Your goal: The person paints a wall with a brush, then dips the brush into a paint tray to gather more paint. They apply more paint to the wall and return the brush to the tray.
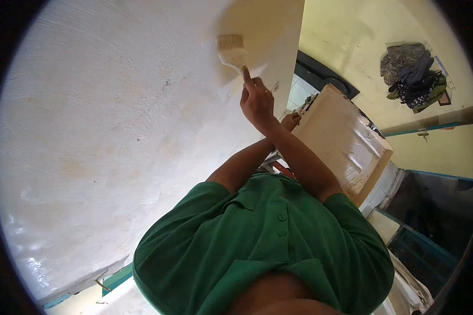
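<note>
My right hand [257,104] is closed around the handle of a wide, pale paint brush [234,52], with the index finger stretched along it. The bristles point up and lie against or close to the white, rough-textured wall [115,115], where a shadow falls around them. Lower and to the right, partly behind my right forearm, my left hand [290,122] is closed at the upper left edge of a tan, tray-like panel [333,126] with glossy wet-looking patches. My forearms cross in front of my chest.
Dark clothes [416,76] hang on the yellowish wall [347,37] at the upper right. Behind the panel lies a black object [326,74] near white tiles [299,93]. A dark opening with teal frame parts [425,247] is at the lower right. Something red shows beneath my arms.
</note>
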A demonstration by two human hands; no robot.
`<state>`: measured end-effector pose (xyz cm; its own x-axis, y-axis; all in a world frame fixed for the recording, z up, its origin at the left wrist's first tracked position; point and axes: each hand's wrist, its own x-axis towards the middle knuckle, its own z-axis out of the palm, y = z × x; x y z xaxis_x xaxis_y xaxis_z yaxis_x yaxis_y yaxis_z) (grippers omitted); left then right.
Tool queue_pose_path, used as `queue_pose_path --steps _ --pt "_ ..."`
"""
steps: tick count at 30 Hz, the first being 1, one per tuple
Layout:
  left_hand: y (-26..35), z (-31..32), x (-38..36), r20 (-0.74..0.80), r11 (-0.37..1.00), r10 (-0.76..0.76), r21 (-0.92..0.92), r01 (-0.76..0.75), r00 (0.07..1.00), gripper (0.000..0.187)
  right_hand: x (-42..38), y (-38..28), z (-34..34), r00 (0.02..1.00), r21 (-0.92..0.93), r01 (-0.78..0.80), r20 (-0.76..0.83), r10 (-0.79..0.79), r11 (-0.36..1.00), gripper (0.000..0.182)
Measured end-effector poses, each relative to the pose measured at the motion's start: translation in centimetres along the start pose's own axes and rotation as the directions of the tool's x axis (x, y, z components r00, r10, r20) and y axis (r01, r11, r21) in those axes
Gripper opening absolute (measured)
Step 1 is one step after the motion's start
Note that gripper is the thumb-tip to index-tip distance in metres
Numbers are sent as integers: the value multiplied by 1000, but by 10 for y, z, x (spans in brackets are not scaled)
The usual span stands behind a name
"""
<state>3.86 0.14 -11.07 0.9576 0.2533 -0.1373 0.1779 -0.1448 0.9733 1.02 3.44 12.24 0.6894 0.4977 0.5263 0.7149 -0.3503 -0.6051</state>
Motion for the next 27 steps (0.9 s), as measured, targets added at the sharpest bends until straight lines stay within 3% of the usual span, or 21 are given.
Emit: queue_pose_path --steps 3,11,14,15,16,18,19,20,22,25,27 --pt "-8 7 7 18 989 -71 131 68 997 37 -18 4 4 993 -53 17 118 -11 998 50" --pt "-15 5 10 50 998 -17 69 13 999 37 -37 7 -20 920 -135 -59 378 106 989 45" --pt "-9 2 11 42 998 -17 55 14 999 37 -34 28 -30 986 306 -100 161 51 947 39" --pt "-7 2 12 43 999 -16 51 14 999 37 -30 28 -36 963 387 -240 208 169 890 31" --pt "-7 1 11 45 998 -17 53 15 999 37 -25 27 -41 904 529 -420 315 289 737 30" --pt "-5 1 12 44 998 -21 52 18 999 37 -13 26 -49 713 664 -692 567 413 284 30" --pt "-5 0 11 48 998 -22 55 20 999 37 -6 19 -57 660 700 -714 677 326 -6 31" --pt "-5 0 11 49 999 -23 50 21 999 37 -3 20 -54 659 704 -702 698 280 -106 30" --pt "-5 1 10 51 999 -25 49 22 998 37 9 23 -43 663 684 -665 726 185 -300 28" --pt "-4 0 8 54 998 -30 51 27 998 37 15 33 -16 613 610 -720 783 111 -332 30" --pt "-3 1 7 56 998 -33 50 30 998 37 11 34 -5 595 604 -724 791 140 -334 26"
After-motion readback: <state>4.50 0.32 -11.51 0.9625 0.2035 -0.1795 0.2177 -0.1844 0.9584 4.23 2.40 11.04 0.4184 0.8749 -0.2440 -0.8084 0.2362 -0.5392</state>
